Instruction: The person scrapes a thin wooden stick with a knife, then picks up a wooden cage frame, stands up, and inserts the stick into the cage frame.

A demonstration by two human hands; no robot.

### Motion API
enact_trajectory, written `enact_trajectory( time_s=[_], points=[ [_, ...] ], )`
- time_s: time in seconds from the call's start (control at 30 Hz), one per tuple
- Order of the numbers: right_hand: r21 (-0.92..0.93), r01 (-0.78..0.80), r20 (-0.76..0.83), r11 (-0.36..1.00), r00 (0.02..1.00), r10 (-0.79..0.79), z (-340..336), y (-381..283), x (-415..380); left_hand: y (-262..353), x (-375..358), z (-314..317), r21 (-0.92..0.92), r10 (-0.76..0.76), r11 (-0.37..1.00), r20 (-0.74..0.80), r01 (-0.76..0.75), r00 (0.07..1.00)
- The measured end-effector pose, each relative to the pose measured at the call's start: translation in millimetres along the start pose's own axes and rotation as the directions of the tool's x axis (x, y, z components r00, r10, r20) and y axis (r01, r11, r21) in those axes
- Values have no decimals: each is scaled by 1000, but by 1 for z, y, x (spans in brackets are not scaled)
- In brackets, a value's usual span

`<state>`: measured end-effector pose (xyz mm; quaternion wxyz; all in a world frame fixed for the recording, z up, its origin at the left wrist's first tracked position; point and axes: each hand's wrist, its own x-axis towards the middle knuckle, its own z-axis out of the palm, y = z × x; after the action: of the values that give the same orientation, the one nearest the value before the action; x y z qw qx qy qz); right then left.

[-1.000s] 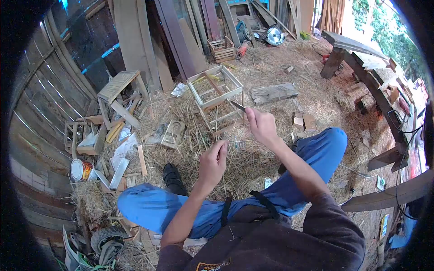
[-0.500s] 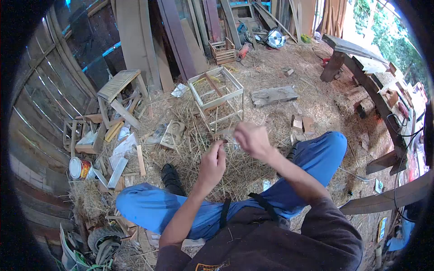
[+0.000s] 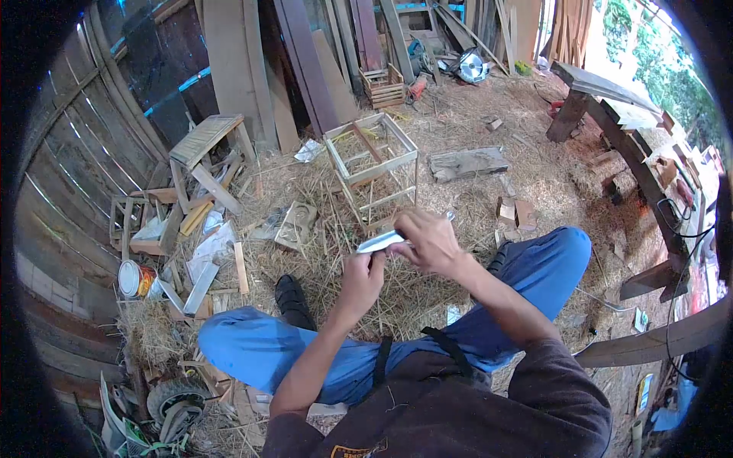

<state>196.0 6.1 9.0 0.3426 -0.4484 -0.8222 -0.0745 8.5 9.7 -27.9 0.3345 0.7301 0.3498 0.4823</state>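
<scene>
In front of my lap, my right hand (image 3: 429,243) is wrapped round what looks like a knife. Its broad, bright blade (image 3: 379,243) points left, and a pale end shows past my knuckles on the right. Just below the blade's tip is my left hand (image 3: 360,282), closed with thumb and forefinger pinched together. The blade touches or nearly touches those fingertips; whatever they pinch is too small or hidden to name. Beyond both hands a slender wooden frame (image 3: 374,164), like an unfinished stool, stands on the straw.
Straw and shavings cover the ground. At left are a small wooden stool (image 3: 205,141), offcuts and a paint can (image 3: 136,279). A plank (image 3: 468,162) lies ahead. A heavy bench (image 3: 637,153) runs along the right. A circular saw (image 3: 472,67) sits at the back.
The bright blade, blurred earlier, now shows clearly across the left fingertips. My right hand has turned and shifted slightly. The view has moved a little.
</scene>
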Motion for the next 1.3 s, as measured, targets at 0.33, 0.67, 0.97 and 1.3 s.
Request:
enact_trajectory(
  time_s=[0.33,0.67,0.97,1.3],
  points=[
    [64,-117,16,991,993,116,0,0,-4,16,-2,-6,-426,-395,770,266,475,879],
    [62,-43,-5,997,999,43,-4,-13,-1,15,-1,-8,-296,-396,828,293,477,870],
    [136,-136,109,981,987,122,-15,-18,-4,17,-4,-4,-386,-424,789,220,478,878],
    [80,-134,79,988,989,128,-12,-8,0,15,0,-8,-449,-351,787,240,424,905]
  ],
)
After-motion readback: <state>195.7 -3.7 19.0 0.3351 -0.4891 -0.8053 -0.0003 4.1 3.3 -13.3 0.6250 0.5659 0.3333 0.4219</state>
